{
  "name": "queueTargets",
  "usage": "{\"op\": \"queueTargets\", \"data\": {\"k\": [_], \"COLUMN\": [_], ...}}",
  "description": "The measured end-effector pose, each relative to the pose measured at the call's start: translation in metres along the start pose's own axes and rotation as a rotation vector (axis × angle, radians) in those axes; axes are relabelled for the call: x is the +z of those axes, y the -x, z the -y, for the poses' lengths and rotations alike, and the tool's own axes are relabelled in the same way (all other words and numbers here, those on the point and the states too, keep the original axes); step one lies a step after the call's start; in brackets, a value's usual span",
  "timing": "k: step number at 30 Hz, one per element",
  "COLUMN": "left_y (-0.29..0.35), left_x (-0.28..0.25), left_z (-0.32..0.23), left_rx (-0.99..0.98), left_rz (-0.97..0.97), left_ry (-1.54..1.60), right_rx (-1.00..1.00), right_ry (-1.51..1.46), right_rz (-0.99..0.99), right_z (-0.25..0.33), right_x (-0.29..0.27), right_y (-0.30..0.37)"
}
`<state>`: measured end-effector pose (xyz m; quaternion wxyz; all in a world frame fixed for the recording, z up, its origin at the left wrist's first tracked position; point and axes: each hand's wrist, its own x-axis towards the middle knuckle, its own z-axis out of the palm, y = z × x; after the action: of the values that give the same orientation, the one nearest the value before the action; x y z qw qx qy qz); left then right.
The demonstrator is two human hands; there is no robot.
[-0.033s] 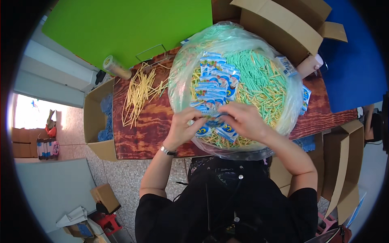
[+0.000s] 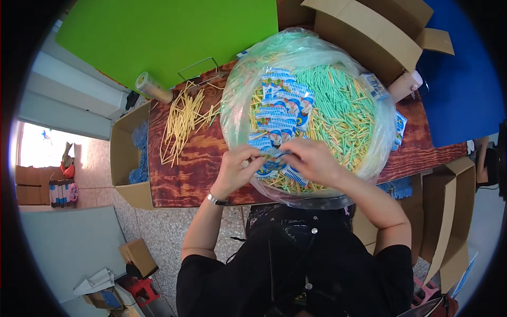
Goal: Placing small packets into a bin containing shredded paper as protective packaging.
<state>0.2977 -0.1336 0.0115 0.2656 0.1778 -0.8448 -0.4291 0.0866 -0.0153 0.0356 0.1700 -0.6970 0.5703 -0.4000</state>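
Observation:
Between my two hands is a small blue-and-white printed sachet (image 2: 272, 161), low over the front of a large opened clear plastic bag (image 2: 384, 158). My left hand (image 2: 236, 169) pinches its left side with thumb and fingers. On the other side, my right hand (image 2: 315, 161) has its fingers closed on the sachet's right end; the fingertips are partly hidden. The bag is full of thin green and yellow sticks (image 2: 343, 100). On top of them lies an overlapping column of similar sachets (image 2: 288, 103), just beyond my hands.
Loose yellow sticks (image 2: 182, 121) lie on the reddish wooden table (image 2: 200, 179), near a clear cylindrical tub (image 2: 150, 87). Open cardboard boxes stand at the back (image 2: 364, 31), at the left (image 2: 129, 193) and at the right (image 2: 446, 211). A pink-white cylinder (image 2: 405, 86) rests beside the bag.
Both hands stay at the sachet and have shifted only slightly. The sachet's printed face shows a little more clearly between them.

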Motion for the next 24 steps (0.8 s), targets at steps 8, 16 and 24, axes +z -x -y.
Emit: {"op": "queueTargets", "data": {"k": [8,16,24], "left_y": [0.036,0.017,-0.022], "left_x": [0.023,0.028,0.057], "left_z": [0.032,0.022,-0.018], "left_rx": [-0.134,-0.225,0.168], "left_rz": [-0.068,-0.101,-0.173], "left_ry": [-0.438,-0.433,-0.384], "right_rx": [0.096,0.301,0.071], "right_ry": [0.356,0.545,0.684], "right_rz": [-0.134,-0.063,-0.121], "right_z": [-0.035,-0.072,-0.055], "right_x": [0.039,0.005,-0.019], "right_y": [0.016,0.057,0.058]}}
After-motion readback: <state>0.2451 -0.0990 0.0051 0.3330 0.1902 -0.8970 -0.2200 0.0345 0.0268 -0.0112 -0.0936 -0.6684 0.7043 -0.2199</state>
